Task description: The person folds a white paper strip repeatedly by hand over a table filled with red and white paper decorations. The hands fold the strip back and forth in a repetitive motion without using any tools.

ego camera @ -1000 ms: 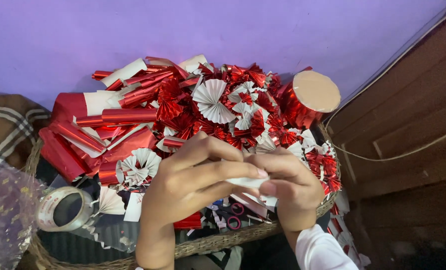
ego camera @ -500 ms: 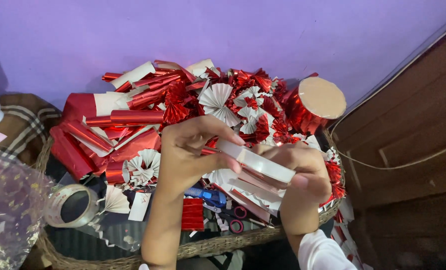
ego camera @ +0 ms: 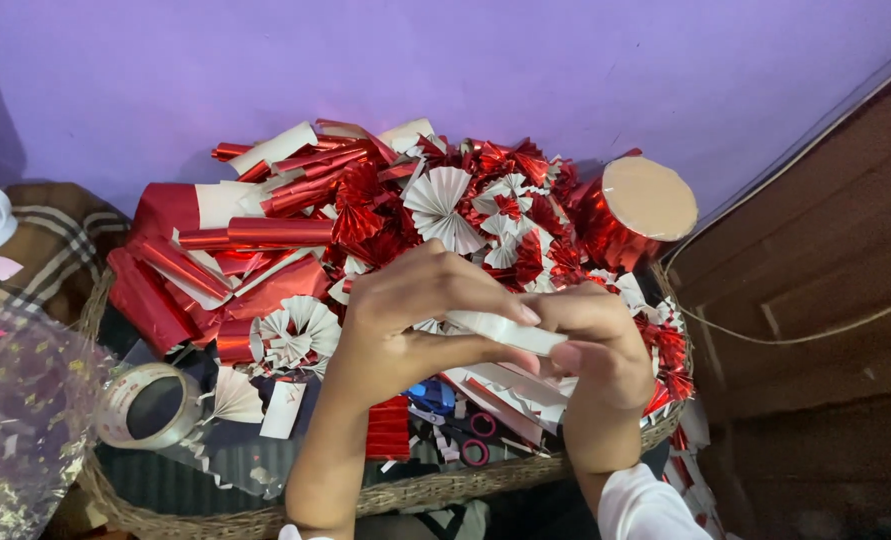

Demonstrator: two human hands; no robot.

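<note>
The left hand (ego camera: 405, 320) and the right hand (ego camera: 590, 345) both pinch one folded white paper strip (ego camera: 505, 332), holding it between them above a wicker basket (ego camera: 265, 520). The basket is full of red foil rolls (ego camera: 265, 232) and pleated paper fans (ego camera: 437, 205). A tape roll (ego camera: 145, 405) lies at its left side.

Head camera, steep downward, close over basket (ego camera: 415, 492), perhaps tilted

I see no labels, signs or screens; only 1 clear crinkled plastic bag (ego camera: 15, 420) at my lower left (patterned with small specks), just beside the wicker basket (ego camera: 405, 495).
</note>
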